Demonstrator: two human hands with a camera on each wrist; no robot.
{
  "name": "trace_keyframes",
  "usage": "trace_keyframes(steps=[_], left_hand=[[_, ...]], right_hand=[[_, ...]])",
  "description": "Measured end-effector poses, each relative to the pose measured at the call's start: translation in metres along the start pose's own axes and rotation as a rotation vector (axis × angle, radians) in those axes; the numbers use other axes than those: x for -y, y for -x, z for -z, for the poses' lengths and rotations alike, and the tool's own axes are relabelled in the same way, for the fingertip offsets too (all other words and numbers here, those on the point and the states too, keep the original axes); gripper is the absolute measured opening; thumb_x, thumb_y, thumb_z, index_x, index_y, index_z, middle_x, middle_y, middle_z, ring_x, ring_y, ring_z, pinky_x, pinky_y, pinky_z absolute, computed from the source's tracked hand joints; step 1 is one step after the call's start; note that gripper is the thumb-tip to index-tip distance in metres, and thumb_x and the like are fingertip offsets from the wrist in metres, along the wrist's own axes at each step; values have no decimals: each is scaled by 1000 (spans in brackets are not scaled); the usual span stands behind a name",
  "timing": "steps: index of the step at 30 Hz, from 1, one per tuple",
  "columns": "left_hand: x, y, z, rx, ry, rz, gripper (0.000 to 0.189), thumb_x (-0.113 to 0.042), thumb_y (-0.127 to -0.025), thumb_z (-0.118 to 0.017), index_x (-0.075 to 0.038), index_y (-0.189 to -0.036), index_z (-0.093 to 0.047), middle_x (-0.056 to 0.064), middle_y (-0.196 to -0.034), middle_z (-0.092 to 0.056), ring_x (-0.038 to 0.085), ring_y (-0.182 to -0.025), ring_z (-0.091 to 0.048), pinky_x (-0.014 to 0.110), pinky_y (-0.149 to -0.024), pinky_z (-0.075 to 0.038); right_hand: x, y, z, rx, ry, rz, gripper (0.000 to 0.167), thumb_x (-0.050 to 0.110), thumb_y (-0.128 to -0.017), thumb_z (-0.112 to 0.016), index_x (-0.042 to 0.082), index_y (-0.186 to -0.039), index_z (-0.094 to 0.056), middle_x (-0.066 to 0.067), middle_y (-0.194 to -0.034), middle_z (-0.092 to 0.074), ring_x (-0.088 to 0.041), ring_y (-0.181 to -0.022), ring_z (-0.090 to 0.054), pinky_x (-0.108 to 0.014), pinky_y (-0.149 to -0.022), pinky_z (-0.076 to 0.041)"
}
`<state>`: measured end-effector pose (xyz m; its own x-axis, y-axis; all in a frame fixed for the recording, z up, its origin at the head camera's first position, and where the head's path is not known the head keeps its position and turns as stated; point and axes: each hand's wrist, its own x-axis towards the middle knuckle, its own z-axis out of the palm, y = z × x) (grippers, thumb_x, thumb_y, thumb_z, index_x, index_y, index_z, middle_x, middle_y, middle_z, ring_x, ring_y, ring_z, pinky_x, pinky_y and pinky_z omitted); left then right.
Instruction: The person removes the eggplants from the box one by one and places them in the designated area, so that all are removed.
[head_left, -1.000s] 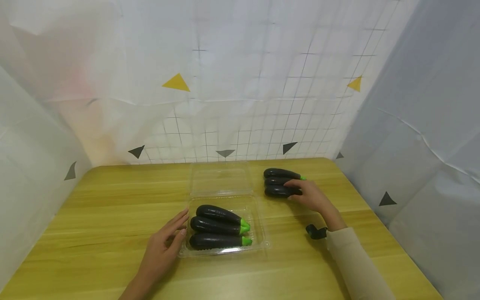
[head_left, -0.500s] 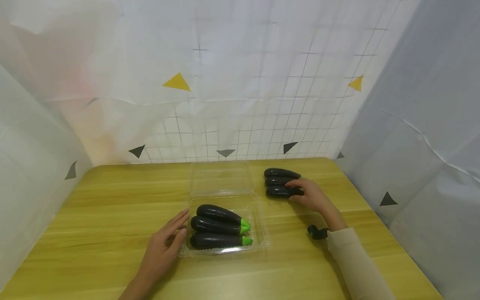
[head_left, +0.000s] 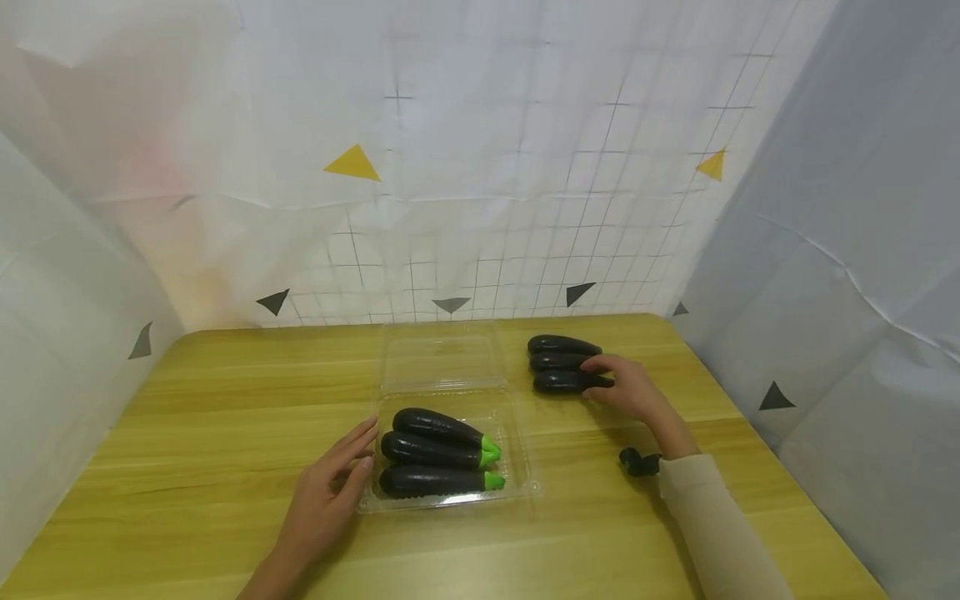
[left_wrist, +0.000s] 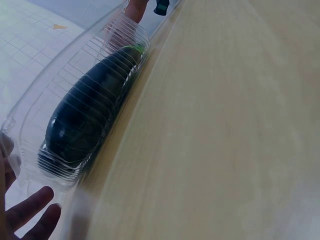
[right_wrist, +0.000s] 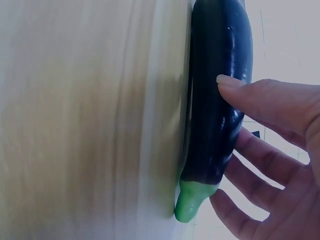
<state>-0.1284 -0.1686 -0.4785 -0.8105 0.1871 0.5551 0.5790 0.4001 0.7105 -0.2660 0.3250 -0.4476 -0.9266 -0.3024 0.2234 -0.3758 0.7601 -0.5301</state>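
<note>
I see right hand pinching the front loose eggplant, right of the clear container; both sit slightly further right than a second ago. Left hand unmoved, fingers apart, at container's left edge.

Three eggplants in clear tray; right grip holds another eggplant.

Wood-grain tbl btwn wht sheet walls w/ yel & blk triangles.
</note>
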Motion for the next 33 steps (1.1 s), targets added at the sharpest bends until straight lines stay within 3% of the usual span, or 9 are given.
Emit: trace_keyframes(steps=[9,15,28,33], left_hand=[[3,0,0,6,22,-25,43,4,-101,-65,-4,-143,-63,11,-150,-56,28,-107,-71,21,-86,-58],[0,0,1,7,26,-5,42,1,-101,-65,-6,-143,-63,8,-151,-56,25,-107,-71,21,-86,-58],[2,0,1,10,21,-11,43,3,-101,-65,-4,-143,-63,9,-151,-56,26,-107,-71,21,-87,-57],[0,-1,1,13,16,3,41,1,-101,-65,-2,-142,-63,7,-151,-56,25,-108,-71,21,-87,-57]], right_hand=[[-3,3,6,6,-38,-17,39,5,-89,-82,-3,-125,-70,-22,-125,-69,-45,-118,-62,-67,-101,-46],[-5,6,9,17,-78,-56,40,5,-91,-80,-2,-129,-68,-20,-128,-68,-43,-121,-60,-66,-104,-44],[2,6,14,30,-79,-59,42,9,-92,-81,-2,-130,-67,-20,-128,-68,-43,-121,-60,-67,-105,-43],[10,4,16,11,-60,-23,42,14,-93,-81,-2,-130,-68,-18,-127,-69,-41,-119,-61,-66,-103,-45]])
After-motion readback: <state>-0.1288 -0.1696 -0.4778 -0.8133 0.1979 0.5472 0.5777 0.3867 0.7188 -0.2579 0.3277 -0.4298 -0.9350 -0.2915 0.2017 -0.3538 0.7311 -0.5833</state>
